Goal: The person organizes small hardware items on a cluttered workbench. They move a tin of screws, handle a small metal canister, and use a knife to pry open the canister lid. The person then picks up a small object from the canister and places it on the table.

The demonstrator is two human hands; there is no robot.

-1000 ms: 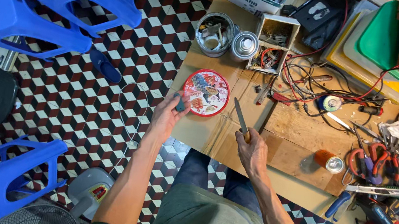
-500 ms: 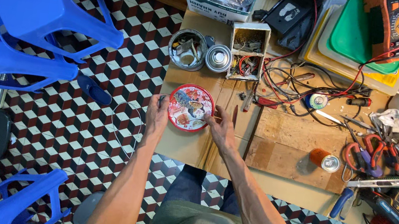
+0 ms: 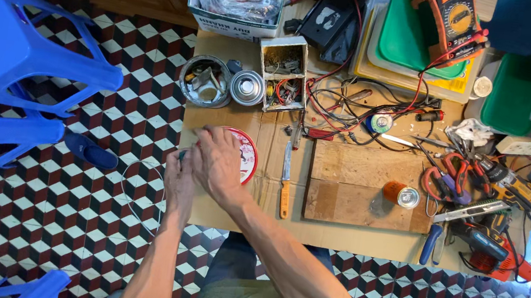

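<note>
My left hand (image 3: pixel 180 175) and my right hand (image 3: pixel 217 161) meet at the left edge of the cardboard-covered table (image 3: pixel 230 209). The left hand pinches a small dark-green end of a thin pale wire (image 3: pixel 132 176), which hangs in a loop over the tiled floor. My right hand's fingers curl over the same spot and hide the wire's end. Just behind them lies a round red-rimmed lid (image 3: pixel 249 157), partly covered by the right hand. An orange-handled utility knife (image 3: pixel 285 182) lies loose on the cardboard to the right of my hands.
Blue plastic stools (image 3: pixel 10 61) stand at the left. Behind the hands are a tin of scraps (image 3: pixel 205 81), a small can (image 3: pixel 247 88) and a parts box (image 3: pixel 282 73). To the right are a wooden board (image 3: pixel 356 185), an orange can (image 3: pixel 400 194), tangled leads, pliers (image 3: pixel 442 182) and a multimeter (image 3: pixel 455 17).
My right hand has put the utility knife down on the cardboard and moved left to join the left hand at the wire. Both hands have shifted toward the table's left edge.
</note>
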